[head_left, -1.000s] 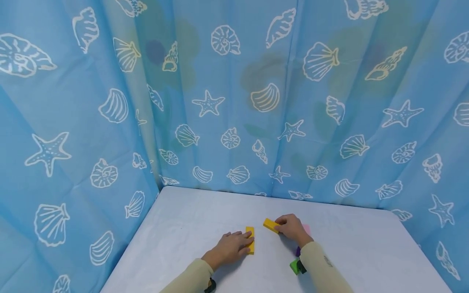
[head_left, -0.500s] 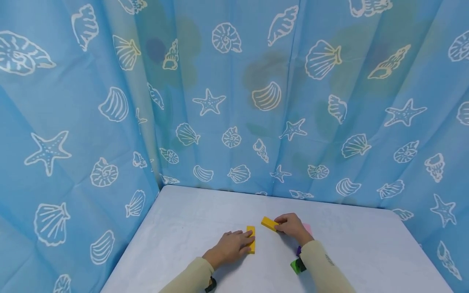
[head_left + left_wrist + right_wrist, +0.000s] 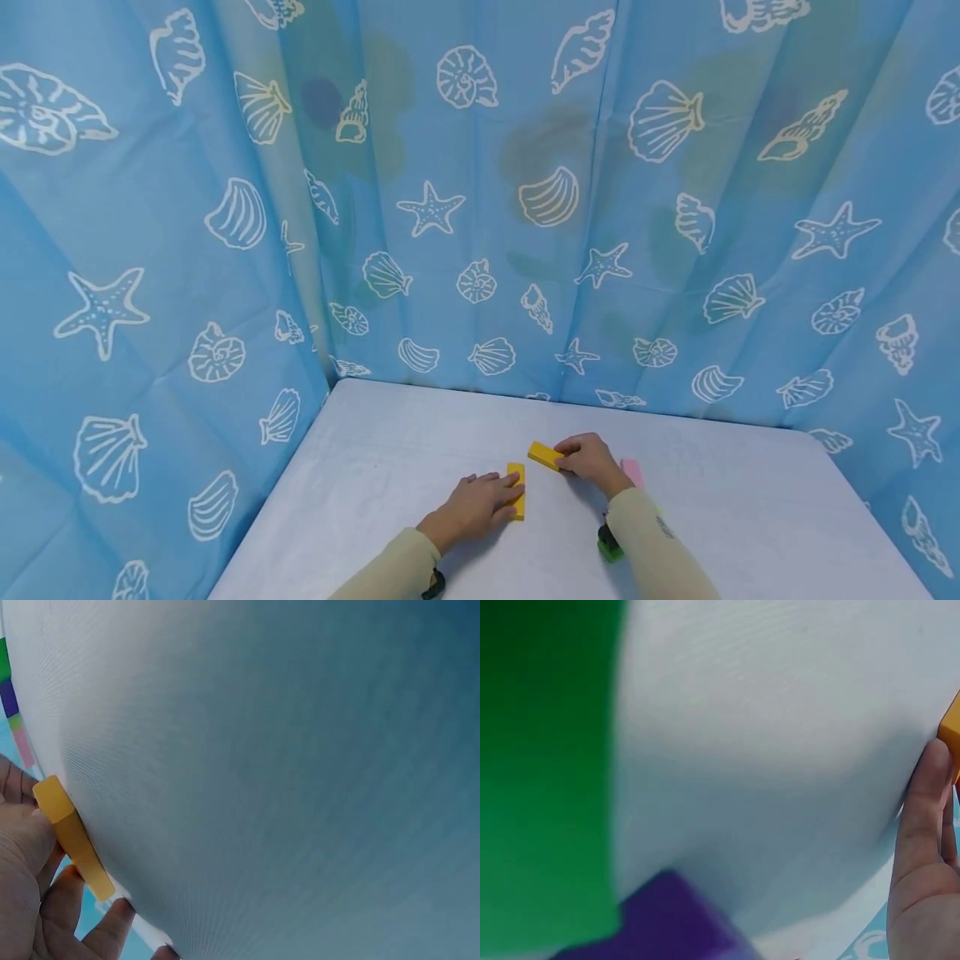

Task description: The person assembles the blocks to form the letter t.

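Note:
My left hand rests on the table and holds a yellow block that lies lengthwise away from me. Two of its fingers cross the top, and the thumb touches the block near its closer end. In the left wrist view this yellow block stands out beside the fingers. To the right, my right hand pinches a second yellow block by its right end. That block points at a slant to the left, with a gap between the two blocks. Only a corner of the second yellow block enters the right wrist view.
Beside the right forearm are a green block and a pink block. A purple block shows in the left wrist view. A white cloth covers the table; a blue shell-print curtain hangs behind and left.
My right hand has slid slightly left with its yellow block, toward the other one. The left hand stays on its block. The sleeve now hides the purple block in the head view.

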`<state>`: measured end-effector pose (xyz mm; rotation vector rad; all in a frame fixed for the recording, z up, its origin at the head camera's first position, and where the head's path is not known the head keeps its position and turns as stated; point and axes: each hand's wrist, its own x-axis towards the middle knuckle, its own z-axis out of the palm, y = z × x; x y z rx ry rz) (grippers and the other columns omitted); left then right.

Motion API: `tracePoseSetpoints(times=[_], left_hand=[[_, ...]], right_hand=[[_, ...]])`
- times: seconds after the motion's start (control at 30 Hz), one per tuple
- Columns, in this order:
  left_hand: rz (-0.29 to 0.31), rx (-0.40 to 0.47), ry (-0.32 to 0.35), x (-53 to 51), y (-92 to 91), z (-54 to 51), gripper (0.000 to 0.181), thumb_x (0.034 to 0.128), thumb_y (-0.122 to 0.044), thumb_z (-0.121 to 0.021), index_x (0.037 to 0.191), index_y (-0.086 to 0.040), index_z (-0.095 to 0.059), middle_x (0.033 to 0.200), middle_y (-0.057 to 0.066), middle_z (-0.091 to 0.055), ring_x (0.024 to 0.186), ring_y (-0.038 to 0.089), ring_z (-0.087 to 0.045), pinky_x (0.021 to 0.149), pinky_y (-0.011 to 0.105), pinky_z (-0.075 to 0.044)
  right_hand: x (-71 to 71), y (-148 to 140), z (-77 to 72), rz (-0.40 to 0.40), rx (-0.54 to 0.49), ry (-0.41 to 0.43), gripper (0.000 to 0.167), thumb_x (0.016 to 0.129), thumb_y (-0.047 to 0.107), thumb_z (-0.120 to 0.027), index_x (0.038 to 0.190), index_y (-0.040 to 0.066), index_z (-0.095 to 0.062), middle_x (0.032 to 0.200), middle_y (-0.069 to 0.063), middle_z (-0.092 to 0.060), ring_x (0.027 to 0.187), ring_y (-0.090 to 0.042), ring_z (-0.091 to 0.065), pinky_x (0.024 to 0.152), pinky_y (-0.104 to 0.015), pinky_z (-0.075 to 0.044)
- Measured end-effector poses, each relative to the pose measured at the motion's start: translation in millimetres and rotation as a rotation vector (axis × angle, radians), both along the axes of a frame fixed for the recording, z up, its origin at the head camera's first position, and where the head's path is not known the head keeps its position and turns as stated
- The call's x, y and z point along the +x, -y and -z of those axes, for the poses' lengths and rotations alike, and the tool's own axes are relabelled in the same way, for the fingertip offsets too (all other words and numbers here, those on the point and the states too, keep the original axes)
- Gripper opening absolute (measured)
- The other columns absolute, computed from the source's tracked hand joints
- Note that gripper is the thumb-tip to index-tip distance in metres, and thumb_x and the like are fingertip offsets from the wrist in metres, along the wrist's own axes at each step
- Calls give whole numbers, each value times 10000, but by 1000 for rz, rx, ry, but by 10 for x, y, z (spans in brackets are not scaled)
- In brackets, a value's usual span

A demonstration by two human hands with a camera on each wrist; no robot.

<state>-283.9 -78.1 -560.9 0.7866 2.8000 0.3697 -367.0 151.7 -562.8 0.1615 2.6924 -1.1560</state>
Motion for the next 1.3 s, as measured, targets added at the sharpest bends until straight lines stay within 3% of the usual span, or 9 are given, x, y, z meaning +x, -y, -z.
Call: tracePoseSetpoints(times=[0.97, 1.3], left_hand=[[-1, -21, 0, -73, -32, 39, 452, 1000, -448, -531, 1441, -359, -504, 1544, -167, -410, 1393, 214, -462, 1091, 575, -402], [-12, -12, 22, -47, -17, 24, 446, 992, -439, -549, 1429, -352, -523, 1534, -160, -430, 1389, 224, -469, 1088, 581, -404]], right_hand=[[-88, 310, -56, -57, 9, -36, 194, 863, 99, -755, 1054, 71, -769, 1044, -95, -715, 885, -220, -600, 929, -402, -563], [-101, 432, 21, -90, 1, -41, 186, 870, 106, -748, 1054, 88, -772, 1061, -86, -714, 905, -212, -607, 939, -414, -558]])
